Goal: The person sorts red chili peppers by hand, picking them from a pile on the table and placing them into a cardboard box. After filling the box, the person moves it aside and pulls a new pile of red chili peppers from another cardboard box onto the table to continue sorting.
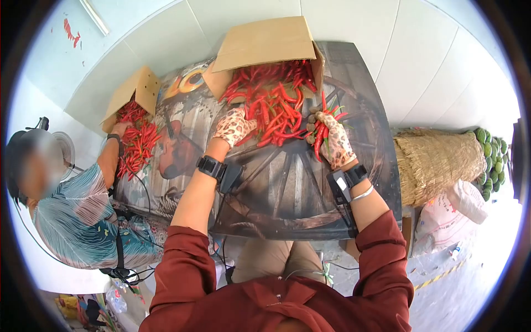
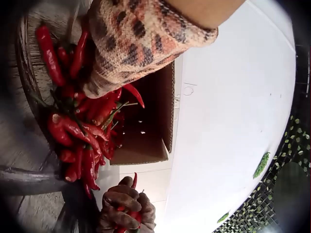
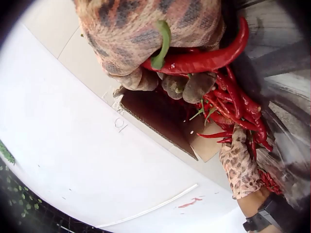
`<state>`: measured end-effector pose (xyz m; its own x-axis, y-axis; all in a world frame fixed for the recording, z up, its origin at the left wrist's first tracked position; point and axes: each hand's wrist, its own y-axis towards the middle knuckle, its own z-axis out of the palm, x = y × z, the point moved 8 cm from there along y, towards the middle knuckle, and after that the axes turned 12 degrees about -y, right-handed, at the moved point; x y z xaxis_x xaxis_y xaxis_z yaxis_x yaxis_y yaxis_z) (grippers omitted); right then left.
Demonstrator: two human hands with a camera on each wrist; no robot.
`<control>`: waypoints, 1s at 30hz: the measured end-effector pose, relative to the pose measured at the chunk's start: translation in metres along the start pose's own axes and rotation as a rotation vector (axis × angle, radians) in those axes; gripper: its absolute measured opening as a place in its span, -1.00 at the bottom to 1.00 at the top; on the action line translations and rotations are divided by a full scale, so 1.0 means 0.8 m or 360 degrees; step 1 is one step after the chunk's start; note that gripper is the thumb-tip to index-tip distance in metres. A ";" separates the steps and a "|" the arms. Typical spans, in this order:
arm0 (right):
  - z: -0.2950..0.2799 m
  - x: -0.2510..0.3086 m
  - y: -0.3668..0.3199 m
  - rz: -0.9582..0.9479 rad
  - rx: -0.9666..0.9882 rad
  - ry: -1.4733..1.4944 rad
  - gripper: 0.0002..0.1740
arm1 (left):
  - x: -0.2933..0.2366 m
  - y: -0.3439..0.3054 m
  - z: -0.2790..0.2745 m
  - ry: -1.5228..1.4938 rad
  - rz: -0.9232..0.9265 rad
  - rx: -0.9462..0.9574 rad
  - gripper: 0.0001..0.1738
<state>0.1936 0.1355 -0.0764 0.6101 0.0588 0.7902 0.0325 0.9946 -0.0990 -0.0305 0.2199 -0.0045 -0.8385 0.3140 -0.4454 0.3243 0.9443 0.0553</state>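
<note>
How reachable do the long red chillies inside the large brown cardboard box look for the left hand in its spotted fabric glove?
Probably within reach, yes: the box opens towards the left hand, though the loose chillies in front partly block the chillies inside.

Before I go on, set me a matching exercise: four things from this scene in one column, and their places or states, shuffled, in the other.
Things:
1. Right hand
2. Straw bundle
3. Left hand
4. Larger cardboard box

Places or states:
A. At the left edge of the larger chilli pile
B. Standing on the table, its open side facing you
C. Gripping red chillies
D. Beyond the table's right edge

Right pairs: 1-C, 2-D, 3-A, 4-B
</note>
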 end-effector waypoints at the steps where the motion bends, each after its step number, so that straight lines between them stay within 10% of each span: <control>1: 0.000 -0.001 0.001 -0.0002 -0.0002 -0.0004 -0.67 | 0.003 0.000 0.001 0.0004 -0.0006 0.0002 -0.47; 7: 0.006 0.007 -0.006 -0.0009 -0.0059 -0.0049 -0.67 | 0.064 0.008 0.035 -0.0213 0.0129 0.0241 -0.68; 8: 0.011 0.011 -0.010 -0.0009 -0.0062 -0.0042 -0.67 | 0.103 0.008 0.043 -0.0528 0.0726 -0.0069 -0.70; 13: 0.014 0.014 -0.013 -0.0014 -0.0076 -0.0065 -0.66 | 0.063 -0.051 -0.044 -0.0037 0.0743 -0.0334 -0.71; 15: 0.018 0.014 -0.015 0.0004 -0.0078 -0.0055 -0.65 | 0.151 -0.028 0.007 -0.1159 -0.0538 0.0162 -0.71; 17: 0.017 0.014 -0.014 -0.0003 -0.0080 -0.0020 -0.66 | 0.130 -0.036 0.025 -0.0632 -0.0007 0.0291 -0.70; 20: 0.015 0.010 -0.007 -0.0004 -0.0021 0.0015 -0.68 | 0.064 -0.063 0.034 -0.1757 -0.0195 0.0171 -0.58; 22: 0.013 0.009 -0.008 -0.0010 -0.0013 0.0006 -0.68 | 0.021 -0.070 0.015 -0.0315 0.0355 -0.0052 -0.53; 26: 0.012 0.008 -0.008 -0.0001 -0.0053 -0.0054 -0.65 | 0.023 -0.067 -0.002 0.0002 0.0546 -0.0384 -0.58; 30: 0.008 0.007 -0.007 -0.0023 -0.0053 -0.0086 -0.64 | 0.064 -0.034 -0.020 -0.1061 -0.0117 -0.0316 -0.63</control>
<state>0.1916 0.1306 -0.0674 0.5659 0.0496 0.8230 0.0680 0.9920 -0.1066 -0.0889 0.2120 -0.0148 -0.3870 0.1815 -0.9041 0.1375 0.9808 0.1381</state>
